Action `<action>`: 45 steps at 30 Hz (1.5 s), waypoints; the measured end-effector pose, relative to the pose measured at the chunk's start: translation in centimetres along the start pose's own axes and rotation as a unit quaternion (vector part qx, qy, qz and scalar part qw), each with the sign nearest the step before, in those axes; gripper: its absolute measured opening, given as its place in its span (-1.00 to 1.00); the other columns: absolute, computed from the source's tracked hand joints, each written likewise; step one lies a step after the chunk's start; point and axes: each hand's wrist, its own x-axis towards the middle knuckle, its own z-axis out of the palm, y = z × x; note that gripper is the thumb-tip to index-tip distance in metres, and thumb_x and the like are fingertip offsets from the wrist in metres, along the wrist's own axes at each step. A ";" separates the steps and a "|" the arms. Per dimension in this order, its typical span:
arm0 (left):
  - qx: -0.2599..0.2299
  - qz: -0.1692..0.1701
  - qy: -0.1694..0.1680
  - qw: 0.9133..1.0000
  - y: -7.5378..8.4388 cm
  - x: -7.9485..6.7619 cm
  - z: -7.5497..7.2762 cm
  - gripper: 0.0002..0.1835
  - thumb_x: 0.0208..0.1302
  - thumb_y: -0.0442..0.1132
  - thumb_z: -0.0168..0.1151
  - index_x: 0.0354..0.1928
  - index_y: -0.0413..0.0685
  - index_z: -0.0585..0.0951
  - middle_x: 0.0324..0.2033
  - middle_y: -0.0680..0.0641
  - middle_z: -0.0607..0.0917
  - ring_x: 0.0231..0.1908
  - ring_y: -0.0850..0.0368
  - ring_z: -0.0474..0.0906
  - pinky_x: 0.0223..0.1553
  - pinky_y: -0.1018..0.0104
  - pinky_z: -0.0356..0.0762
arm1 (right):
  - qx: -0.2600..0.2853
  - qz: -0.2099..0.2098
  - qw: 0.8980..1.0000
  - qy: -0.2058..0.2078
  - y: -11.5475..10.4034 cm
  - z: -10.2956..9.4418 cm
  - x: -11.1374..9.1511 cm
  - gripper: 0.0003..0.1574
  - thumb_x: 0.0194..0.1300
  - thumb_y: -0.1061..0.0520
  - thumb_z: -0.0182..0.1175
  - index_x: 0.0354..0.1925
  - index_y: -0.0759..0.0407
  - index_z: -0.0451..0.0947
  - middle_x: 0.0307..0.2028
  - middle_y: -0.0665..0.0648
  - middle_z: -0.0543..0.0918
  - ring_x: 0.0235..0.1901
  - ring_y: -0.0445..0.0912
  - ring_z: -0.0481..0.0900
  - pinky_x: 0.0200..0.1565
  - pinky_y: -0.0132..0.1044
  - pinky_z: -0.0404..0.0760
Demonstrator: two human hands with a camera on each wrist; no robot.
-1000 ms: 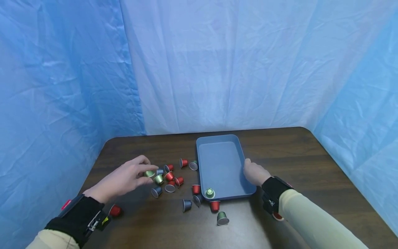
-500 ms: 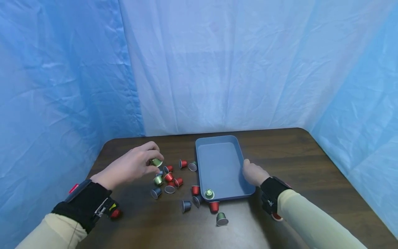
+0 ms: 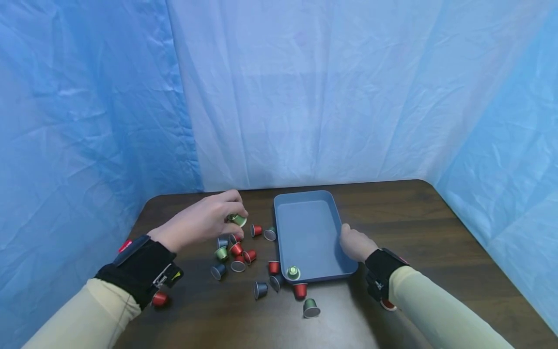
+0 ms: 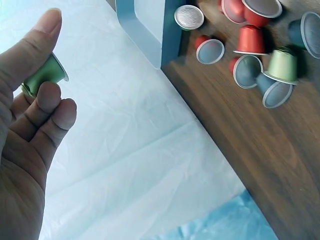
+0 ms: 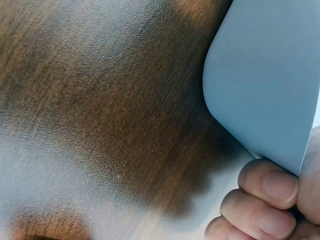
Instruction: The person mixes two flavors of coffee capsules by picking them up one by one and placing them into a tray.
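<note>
My left hand (image 3: 205, 217) pinches a light green coffee capsule (image 3: 238, 220) between thumb and fingers, raised above the table left of the tray. In the left wrist view the capsule (image 4: 45, 76) lies tilted, its rim outward. With curled fingers (image 5: 267, 185), my right hand (image 3: 358, 243) grips the right wall of the blue-grey tray (image 3: 309, 228). One green capsule (image 3: 293, 272) stands in the tray's near left corner. Below my left hand lies a cluster of red capsules (image 3: 236, 249), dark blue capsules (image 3: 218, 271) and another light green capsule (image 3: 221, 253).
A red capsule (image 3: 256, 230) and a dark green capsule (image 3: 270, 234) lie by the tray's left side. Near its front edge are a red capsule (image 3: 300, 291) and a green capsule (image 3: 311, 308). Another red capsule (image 3: 160, 298) sits near my left wrist. Blue sheets (image 3: 305, 97) surround the table.
My left hand has picked up the light green capsule from the cluster's left edge and carried it up and right toward the tray. The right hand and tray have stayed nearly still.
</note>
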 end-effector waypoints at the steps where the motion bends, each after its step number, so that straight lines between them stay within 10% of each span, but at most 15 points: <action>1: 0.000 0.007 0.001 1.000 0.1 0.3 0.0 -0.69 0.12 -0.06 0.55 -0.10 0.10 0.73 -0.16 0.15 0.54 -0.28 0.31 0.52 -0.28 0.42 0.57 | 0.007 0.007 1.000 -0.001 -0.1 0.0 -0.1 -0.22 0.63 -0.04 -0.65 0.16 0.47 0.35 0.09 0.45 0.57 0.04 0.22 0.56 0.05 0.16 0.48; 20: -0.011 0.056 -0.043 0.997 2.8 5.4 1.3 -0.66 0.30 -0.15 0.41 0.11 0.01 0.74 -0.12 0.05 0.54 -0.23 0.28 0.53 -0.27 0.44 0.52 | 0.010 0.024 1.000 -0.008 0.3 0.3 0.6 -0.14 0.62 -0.09 -0.72 0.26 0.47 0.31 0.22 0.48 0.51 0.18 0.29 0.51 0.12 0.19 0.46; 30: 0.006 0.086 -0.063 0.994 4.2 7.6 3.3 -0.71 0.39 -0.13 0.33 0.11 0.03 0.74 -0.10 0.02 0.55 -0.26 0.28 0.59 -0.28 0.50 0.52 | -0.032 -0.013 0.999 -0.011 0.1 0.2 0.4 -0.47 0.64 0.04 -0.53 0.11 0.38 0.24 -0.02 0.40 0.56 -0.04 0.18 0.55 0.00 0.10 0.50; 45: 0.020 0.092 -0.100 0.990 5.5 9.0 7.7 -0.65 0.41 -0.12 0.31 0.19 0.07 0.70 -0.05 0.03 0.57 -0.23 0.30 0.57 -0.28 0.57 0.48 | 0.017 0.026 0.999 -0.013 -0.1 0.0 -0.2 -0.17 0.63 -0.08 -0.69 0.25 0.46 0.31 0.20 0.48 0.51 0.18 0.30 0.51 0.11 0.20 0.47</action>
